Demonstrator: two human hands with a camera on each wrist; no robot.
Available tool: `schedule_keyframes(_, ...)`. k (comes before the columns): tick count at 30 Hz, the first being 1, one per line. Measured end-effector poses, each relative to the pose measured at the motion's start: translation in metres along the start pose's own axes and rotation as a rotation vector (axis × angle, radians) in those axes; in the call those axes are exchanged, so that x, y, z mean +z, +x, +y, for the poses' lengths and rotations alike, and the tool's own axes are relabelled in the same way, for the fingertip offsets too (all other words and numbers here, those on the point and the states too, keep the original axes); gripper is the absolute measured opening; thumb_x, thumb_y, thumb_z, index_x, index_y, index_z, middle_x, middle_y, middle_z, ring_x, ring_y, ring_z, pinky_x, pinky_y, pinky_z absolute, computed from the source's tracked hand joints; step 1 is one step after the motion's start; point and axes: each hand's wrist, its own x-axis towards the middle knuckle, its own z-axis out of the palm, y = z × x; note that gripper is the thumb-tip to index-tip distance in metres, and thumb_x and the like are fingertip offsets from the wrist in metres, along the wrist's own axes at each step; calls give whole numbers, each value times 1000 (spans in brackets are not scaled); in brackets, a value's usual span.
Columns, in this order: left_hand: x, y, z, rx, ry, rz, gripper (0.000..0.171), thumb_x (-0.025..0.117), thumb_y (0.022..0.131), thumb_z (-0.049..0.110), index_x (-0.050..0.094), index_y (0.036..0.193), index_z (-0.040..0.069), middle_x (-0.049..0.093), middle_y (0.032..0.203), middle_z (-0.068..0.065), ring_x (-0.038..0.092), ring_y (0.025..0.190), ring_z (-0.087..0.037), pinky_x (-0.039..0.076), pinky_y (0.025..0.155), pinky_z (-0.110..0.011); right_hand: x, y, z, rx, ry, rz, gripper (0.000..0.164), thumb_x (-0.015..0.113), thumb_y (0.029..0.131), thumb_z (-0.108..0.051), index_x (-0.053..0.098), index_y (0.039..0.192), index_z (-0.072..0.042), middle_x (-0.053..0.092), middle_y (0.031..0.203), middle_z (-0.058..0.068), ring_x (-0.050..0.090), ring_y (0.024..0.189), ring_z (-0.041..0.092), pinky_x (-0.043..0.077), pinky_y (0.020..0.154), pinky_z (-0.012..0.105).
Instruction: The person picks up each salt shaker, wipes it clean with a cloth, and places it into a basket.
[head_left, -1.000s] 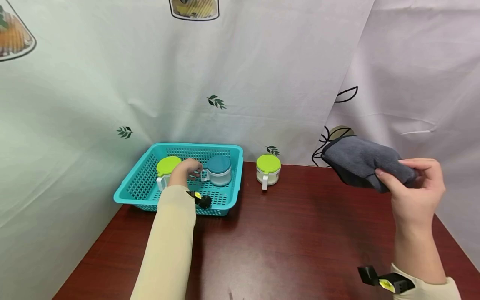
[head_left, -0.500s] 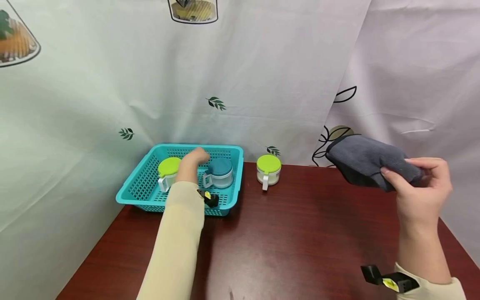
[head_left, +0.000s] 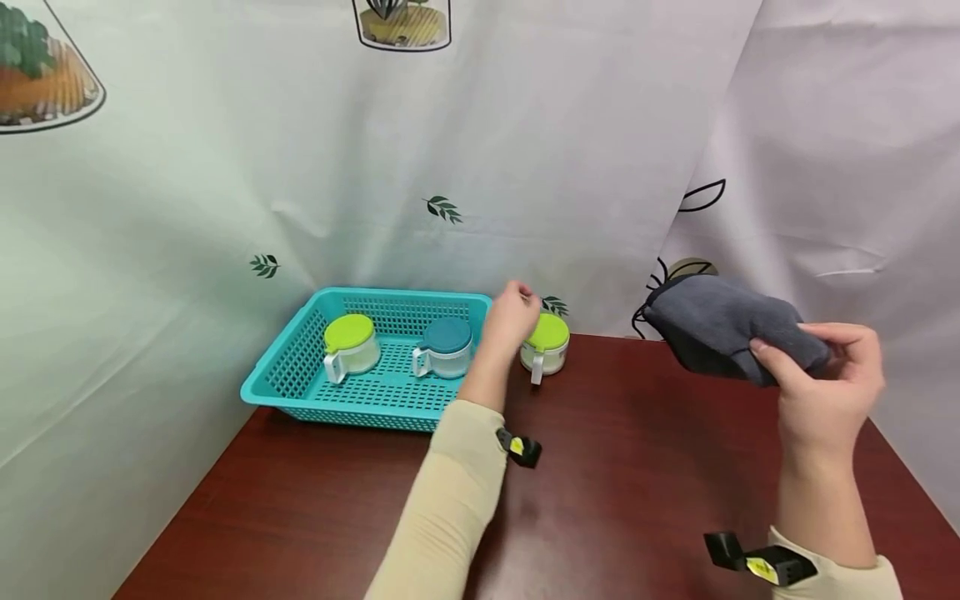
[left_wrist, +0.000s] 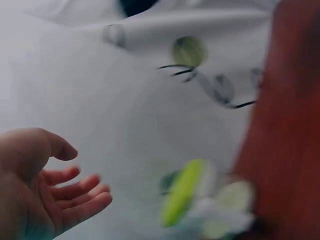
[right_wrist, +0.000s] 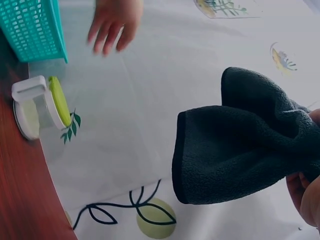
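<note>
My left hand (head_left: 512,318) hovers over the right edge of the turquoise basket (head_left: 258,387), beside a seasoning jar (head_left: 551,333) with a lime-green lid and white handle. In the left wrist view the fingers (left_wrist: 82,207) of that hand are loosely bent with nothing in them. My right hand (head_left: 836,375) pinches a folded dark grey cloth (head_left: 720,321) in the air at the right. The cloth (right_wrist: 240,145) hangs out from between thumb and fingers in the right wrist view. Inside the basket stand a green-lidded jar (head_left: 351,342) and a blue-lidded jar (head_left: 446,342).
The dark red wooden table (head_left: 637,467) runs up to a white patterned curtain (head_left: 562,150) behind and beside it. The basket stands at the back left against the curtain.
My left hand has left the basket beside the blue-lidded jar and moved right, toward the green-lidded jar outside. My right hand keeps the cloth in nearly the same place.
</note>
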Motion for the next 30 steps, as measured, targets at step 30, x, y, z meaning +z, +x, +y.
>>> schedule_keyframes(30, 78, -17, -60, -91, 245, -58, 37, 58, 90, 41, 68, 88, 5, 65, 81, -10, 61, 71, -24, 49, 60, -36, 1, -9, 13, 56, 47, -4, 38, 59, 57, 35, 58, 89, 14, 52, 88, 16, 55, 77, 23, 47, 65, 26)
